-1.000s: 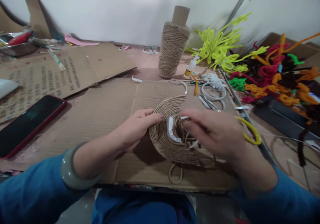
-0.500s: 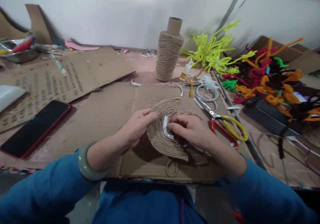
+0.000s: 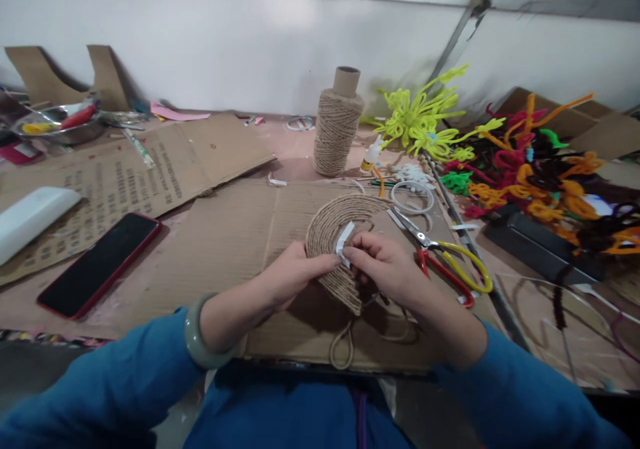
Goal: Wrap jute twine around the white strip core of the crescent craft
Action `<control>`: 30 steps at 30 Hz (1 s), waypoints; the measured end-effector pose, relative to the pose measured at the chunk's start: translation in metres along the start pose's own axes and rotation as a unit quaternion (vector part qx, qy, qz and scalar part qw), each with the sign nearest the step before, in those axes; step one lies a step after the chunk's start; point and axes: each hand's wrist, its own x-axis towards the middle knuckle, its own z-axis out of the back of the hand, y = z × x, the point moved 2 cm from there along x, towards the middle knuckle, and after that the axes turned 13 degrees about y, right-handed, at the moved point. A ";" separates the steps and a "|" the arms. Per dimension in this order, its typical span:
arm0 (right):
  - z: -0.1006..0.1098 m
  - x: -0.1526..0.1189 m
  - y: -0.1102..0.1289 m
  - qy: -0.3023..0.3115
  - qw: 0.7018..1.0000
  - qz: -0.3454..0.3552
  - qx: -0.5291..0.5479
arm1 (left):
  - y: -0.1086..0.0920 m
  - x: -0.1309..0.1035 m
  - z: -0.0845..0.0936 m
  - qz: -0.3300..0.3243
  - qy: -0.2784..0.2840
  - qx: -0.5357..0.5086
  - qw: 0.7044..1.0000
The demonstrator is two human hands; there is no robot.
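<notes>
metal bowl (image 3: 55, 127), far left of the twine spool (image 3: 336, 132), held red and yellow items, too blurred to name. crescent piece wound in jute twine (image 3: 327, 235) lay on the cardboard sheet (image 3: 225, 235) in front of the spool. left hand (image 3: 290, 275) pressed fingertips on the crescent's near edge; right hand (image 3: 387, 269) pinched a white tape strip (image 3: 344, 241) at its inner curve. scissors (image 3: 440, 259) lay right of the crescent, phone (image 3: 100, 264) well left.
</notes>
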 end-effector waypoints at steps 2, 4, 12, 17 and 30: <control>0.003 -0.001 -0.004 -0.008 1.000 -0.004 0.006 | -0.002 0.000 -0.002 0.009 -0.008 0.007 1.000; 0.007 -0.003 -0.007 -0.025 1.000 -0.008 0.005 | -0.005 0.000 -0.003 -0.003 -0.019 0.013 1.000; 0.009 -0.004 0.007 0.050 0.998 -0.009 -0.024 | -0.021 -0.002 -0.006 -0.057 -0.058 0.035 0.996; 0.003 0.002 0.010 0.026 1.000 -0.014 0.008 | -0.020 -0.003 -0.001 -0.079 -0.061 -0.007 0.995; 0.003 -0.006 0.009 -0.135 0.951 0.119 -0.253 | -0.005 -0.002 0.009 -0.047 -0.017 0.049 0.998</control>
